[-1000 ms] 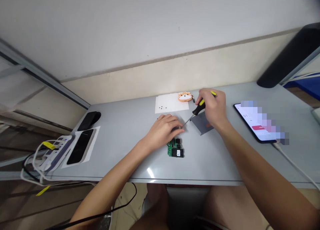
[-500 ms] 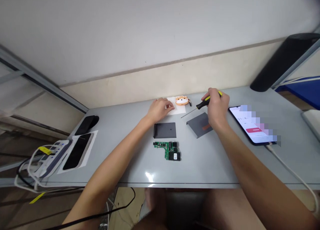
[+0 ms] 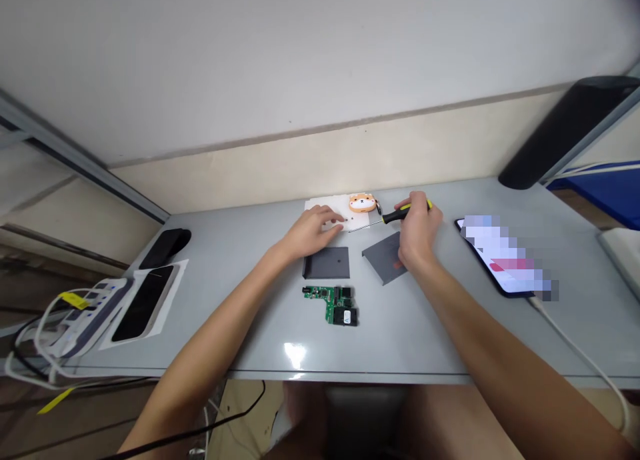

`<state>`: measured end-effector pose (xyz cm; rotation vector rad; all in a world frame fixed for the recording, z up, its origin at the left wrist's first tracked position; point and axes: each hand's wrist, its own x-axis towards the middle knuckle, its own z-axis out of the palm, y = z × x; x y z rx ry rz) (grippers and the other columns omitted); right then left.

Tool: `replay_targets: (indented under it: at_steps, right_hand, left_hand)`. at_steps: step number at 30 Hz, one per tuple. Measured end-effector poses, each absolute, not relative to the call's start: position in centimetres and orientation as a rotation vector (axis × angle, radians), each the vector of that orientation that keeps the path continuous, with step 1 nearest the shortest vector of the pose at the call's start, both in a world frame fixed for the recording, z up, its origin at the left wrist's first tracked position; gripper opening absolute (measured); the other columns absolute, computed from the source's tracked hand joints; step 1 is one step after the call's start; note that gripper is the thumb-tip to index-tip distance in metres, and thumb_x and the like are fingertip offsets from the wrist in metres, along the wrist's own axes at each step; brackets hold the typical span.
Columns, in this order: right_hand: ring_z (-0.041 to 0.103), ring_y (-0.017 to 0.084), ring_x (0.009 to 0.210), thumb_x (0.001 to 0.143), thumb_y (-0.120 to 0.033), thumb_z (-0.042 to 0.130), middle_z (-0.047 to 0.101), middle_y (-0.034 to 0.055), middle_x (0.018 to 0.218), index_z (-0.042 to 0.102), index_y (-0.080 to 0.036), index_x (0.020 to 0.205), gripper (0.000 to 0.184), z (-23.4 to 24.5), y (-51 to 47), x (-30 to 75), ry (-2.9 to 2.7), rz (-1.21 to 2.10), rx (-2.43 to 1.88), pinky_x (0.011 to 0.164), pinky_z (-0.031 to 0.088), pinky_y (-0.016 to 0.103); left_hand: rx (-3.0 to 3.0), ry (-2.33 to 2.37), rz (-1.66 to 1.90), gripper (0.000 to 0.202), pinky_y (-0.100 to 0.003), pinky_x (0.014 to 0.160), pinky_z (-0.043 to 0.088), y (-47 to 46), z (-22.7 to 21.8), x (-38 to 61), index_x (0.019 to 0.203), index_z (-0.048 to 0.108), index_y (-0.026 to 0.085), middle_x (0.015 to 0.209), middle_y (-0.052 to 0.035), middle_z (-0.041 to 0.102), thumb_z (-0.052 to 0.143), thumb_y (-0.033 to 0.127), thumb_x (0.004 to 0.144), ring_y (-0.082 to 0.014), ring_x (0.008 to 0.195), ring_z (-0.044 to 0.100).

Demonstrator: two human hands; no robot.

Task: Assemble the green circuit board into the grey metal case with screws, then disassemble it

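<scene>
My right hand (image 3: 419, 230) grips a screwdriver (image 3: 397, 215) by its black and yellow handle. Its thin shaft points left, and the tip is close to the fingertips of my left hand (image 3: 316, 232). That left hand rests over a white sheet of paper (image 3: 320, 203), thumb and index finger apart, nothing visible between them. A few tiny dark pieces (image 3: 352, 218), perhaps screws, lie on the paper. Below my left hand is a dark grey case half (image 3: 327, 263). A second grey case plate (image 3: 383, 257) lies partly under my right hand. Nearer me is a green circuit board (image 3: 333, 303).
An orange and white animal-faced case (image 3: 362, 203) sits on the paper. To the right is a lit phone (image 3: 500, 257) with a white cable. On the left are a dark-screened phone (image 3: 145, 303), a black object (image 3: 167, 247) and a power strip (image 3: 95, 313). A black cylinder (image 3: 565, 133) leans back right.
My right hand has moved left with the screwdriver, bringing its tip near my left fingers. My left hand has shifted slightly towards me, uncovering more paper and the tiny dark pieces.
</scene>
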<state>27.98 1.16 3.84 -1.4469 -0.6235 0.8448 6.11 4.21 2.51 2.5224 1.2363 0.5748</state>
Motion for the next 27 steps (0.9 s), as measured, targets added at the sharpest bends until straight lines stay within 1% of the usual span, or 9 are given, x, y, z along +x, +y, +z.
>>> replay_targets:
  at_steps: [3, 5, 10, 14, 17, 20, 22, 24, 27]
  right_hand:
    - [0.031, 0.017, 0.048, 0.082, -0.040, 0.056, 0.033, -0.0033, 0.060, 0.056, -0.027, 0.068, 0.019, 3.5, 0.8, 27.3, -0.636, 0.838, -1.417, 0.036, 0.032, 0.030]
    - [0.034, 0.017, 0.050, 0.087, -0.043, 0.051, 0.032, -0.0030, 0.062, 0.054, -0.028, 0.072, 0.022, 3.2, 0.7, 27.0, -0.677, 0.817, -1.407, 0.038, 0.034, 0.030]
    - [0.040, 0.018, 0.053, 0.093, -0.051, 0.044, 0.031, -0.0027, 0.066, 0.050, -0.028, 0.076, 0.029, 2.3, 0.6, 26.4, -0.773, 0.697, -1.361, 0.041, 0.034, 0.029]
    - [0.042, 0.016, 0.058, 0.094, -0.044, 0.046, 0.039, -0.0015, 0.071, 0.047, -0.027, 0.074, 0.026, 2.5, 0.3, 25.4, -0.689, 0.657, -1.310, 0.047, 0.034, 0.027]
    - [0.040, 0.012, 0.057, 0.096, -0.041, 0.049, 0.042, -0.0020, 0.076, 0.044, -0.026, 0.079, 0.023, 3.6, 0.1, 25.3, -0.726, 0.618, -1.162, 0.050, 0.035, 0.026]
    - [0.039, 0.010, 0.054, 0.099, -0.053, 0.051, 0.051, 0.0002, 0.089, 0.048, -0.027, 0.090, 0.028, 5.1, 0.1, 26.1, -0.851, 0.547, -1.010, 0.048, 0.034, 0.027]
    - [0.052, 0.012, 0.062, 0.097, -0.066, 0.055, 0.058, 0.0056, 0.104, 0.054, -0.028, 0.097, 0.038, 5.9, 0.0, 27.1, -1.001, 0.503, -0.973, 0.046, 0.032, 0.029]
    - [0.061, 0.017, 0.068, 0.090, -0.076, 0.061, 0.062, 0.0071, 0.097, 0.060, -0.027, 0.098, 0.049, 6.5, 0.0, 28.1, -1.167, 0.540, -0.939, 0.043, 0.030, 0.029]
    - [0.062, 0.015, 0.058, 0.080, -0.079, 0.071, 0.061, 0.0020, 0.074, 0.064, -0.024, 0.089, 0.056, 6.9, -0.1, 29.2, -1.391, 0.724, -0.867, 0.042, 0.035, 0.027]
  left_hand:
    - [2.481, 1.123, 0.570, 0.026, -0.045, 0.104, 0.052, 0.9, 2.8, 4.0, 0.120, 0.074, 0.025, 0.118, -0.0069, 0.071, 0.057, 0.035, 0.103, -0.0235, 0.113, 0.065]
    - [2.436, 1.121, 0.575, 0.024, -0.046, 0.104, 0.054, -1.1, 2.6, 2.9, 0.120, 0.072, 0.026, 0.118, -0.0073, 0.069, 0.057, 0.035, 0.104, -0.0234, 0.113, 0.064]
    - [2.422, 1.156, 0.662, 0.018, -0.049, 0.107, 0.053, -2.7, 1.1, 1.5, 0.110, 0.071, 0.022, 0.119, -0.0093, 0.067, 0.056, 0.028, 0.102, -0.0241, 0.116, 0.063]
    - [2.399, 1.160, 0.696, 0.019, -0.046, 0.103, 0.055, -2.0, 0.6, 1.1, 0.110, 0.070, 0.023, 0.118, -0.0076, 0.069, 0.054, 0.023, 0.101, -0.0228, 0.114, 0.064]
    - [2.378, 1.195, 0.696, 0.022, -0.044, 0.099, 0.057, -1.7, 0.7, 0.7, 0.108, 0.071, 0.022, 0.114, -0.0068, 0.070, 0.051, 0.017, 0.099, -0.0215, 0.110, 0.066]
    - [2.336, 1.255, 0.708, 0.023, -0.042, 0.097, 0.058, -1.6, 0.9, 0.3, 0.108, 0.071, 0.021, 0.115, -0.0071, 0.069, 0.050, 0.017, 0.099, -0.0207, 0.107, 0.067]
    - [2.302, 1.296, 0.736, 0.023, -0.041, 0.095, 0.058, -1.6, 0.9, 0.1, 0.112, 0.071, 0.021, 0.120, -0.0082, 0.067, 0.052, 0.020, 0.100, -0.0203, 0.106, 0.067]
    - [2.284, 1.330, 0.752, 0.023, -0.040, 0.095, 0.059, -1.7, 0.8, 0.1, 0.115, 0.071, 0.021, 0.123, -0.0086, 0.064, 0.053, 0.022, 0.100, -0.0201, 0.106, 0.067]
    - [2.293, 1.349, 0.745, 0.024, -0.039, 0.096, 0.058, -1.7, 0.8, 0.0, 0.116, 0.071, 0.021, 0.120, -0.0082, 0.064, 0.053, 0.024, 0.101, -0.0202, 0.106, 0.066]
